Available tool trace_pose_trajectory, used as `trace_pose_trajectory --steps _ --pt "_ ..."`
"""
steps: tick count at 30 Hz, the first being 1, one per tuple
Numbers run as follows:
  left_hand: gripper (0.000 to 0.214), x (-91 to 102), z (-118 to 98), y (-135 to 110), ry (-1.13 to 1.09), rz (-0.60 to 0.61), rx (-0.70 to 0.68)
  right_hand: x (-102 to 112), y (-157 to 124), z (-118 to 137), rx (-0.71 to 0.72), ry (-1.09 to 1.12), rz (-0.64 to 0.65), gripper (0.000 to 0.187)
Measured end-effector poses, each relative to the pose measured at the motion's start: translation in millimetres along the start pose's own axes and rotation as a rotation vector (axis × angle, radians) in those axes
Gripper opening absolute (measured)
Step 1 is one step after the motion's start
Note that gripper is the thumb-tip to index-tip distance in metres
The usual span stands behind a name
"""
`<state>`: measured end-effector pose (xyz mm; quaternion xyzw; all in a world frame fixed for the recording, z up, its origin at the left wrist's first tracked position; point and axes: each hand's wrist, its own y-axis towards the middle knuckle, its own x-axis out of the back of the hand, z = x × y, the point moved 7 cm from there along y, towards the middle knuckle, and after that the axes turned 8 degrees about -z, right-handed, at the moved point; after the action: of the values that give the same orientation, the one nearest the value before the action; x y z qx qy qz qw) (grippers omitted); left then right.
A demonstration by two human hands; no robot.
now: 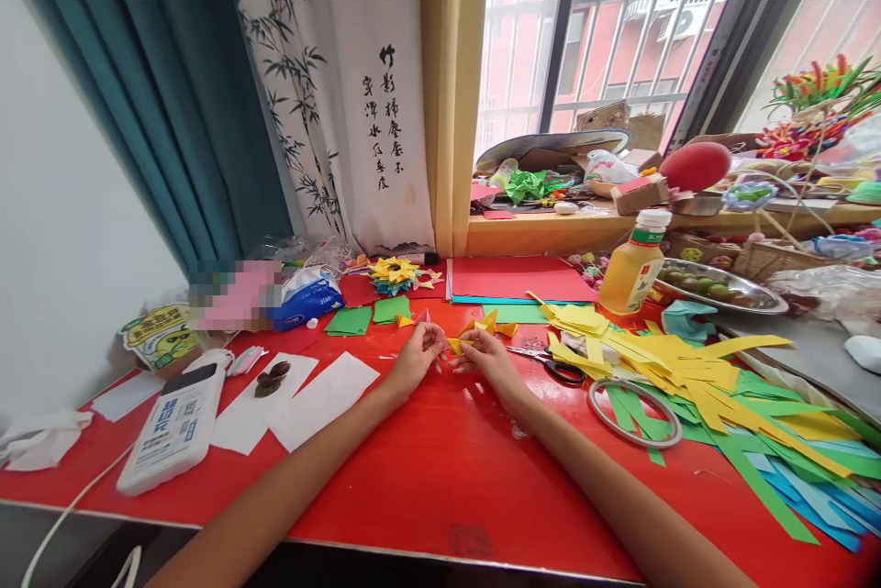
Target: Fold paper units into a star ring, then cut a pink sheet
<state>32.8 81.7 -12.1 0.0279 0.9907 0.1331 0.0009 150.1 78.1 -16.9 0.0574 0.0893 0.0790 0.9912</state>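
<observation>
Both my arms reach out over the red table point(427, 469). My left hand point(417, 355) and my right hand point(485, 356) meet near the table's middle, fingers pinched on a small folded yellow paper piece point(457, 345) held between them. More small yellow folded pieces point(490, 324) lie just beyond my right hand. A finished yellow and multicoloured paper flower point(394, 274) sits farther back. Black-handled scissors point(554, 366) lie right beside my right hand.
Yellow, green and blue paper strips point(722, 395) pile up at the right, with a tape ring point(633, 412). A juice bottle point(634, 263), a metal tray point(722, 287), red paper sheets point(516, 278), white sheets point(295, 400) and a white power strip point(175, 427) surround the work spot.
</observation>
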Motion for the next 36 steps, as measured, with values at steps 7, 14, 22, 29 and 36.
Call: trace_pose_trajectory --steps 7,14,22,29,36 --pt "0.021 -0.9 -2.1 -2.9 -0.055 0.09 0.041 5.3 0.1 9.0 0.147 -0.136 -0.045 0.021" --pt "0.016 2.5 -1.5 0.9 -0.091 0.044 0.061 4.3 -4.5 22.5 0.377 -0.506 -0.087 0.009" --pt "0.012 2.0 -3.3 1.5 -0.162 0.052 0.065 4.1 -7.1 27.7 0.431 -0.566 -0.085 0.013" --pt "0.012 2.4 -1.1 1.2 -0.165 0.044 0.084 3.8 -5.9 24.0 0.4 -0.55 -0.07 0.016" --pt "0.013 -0.3 -1.7 -0.4 -0.208 0.072 0.109 2.6 -2.8 16.6 0.354 -0.522 -0.028 0.02"
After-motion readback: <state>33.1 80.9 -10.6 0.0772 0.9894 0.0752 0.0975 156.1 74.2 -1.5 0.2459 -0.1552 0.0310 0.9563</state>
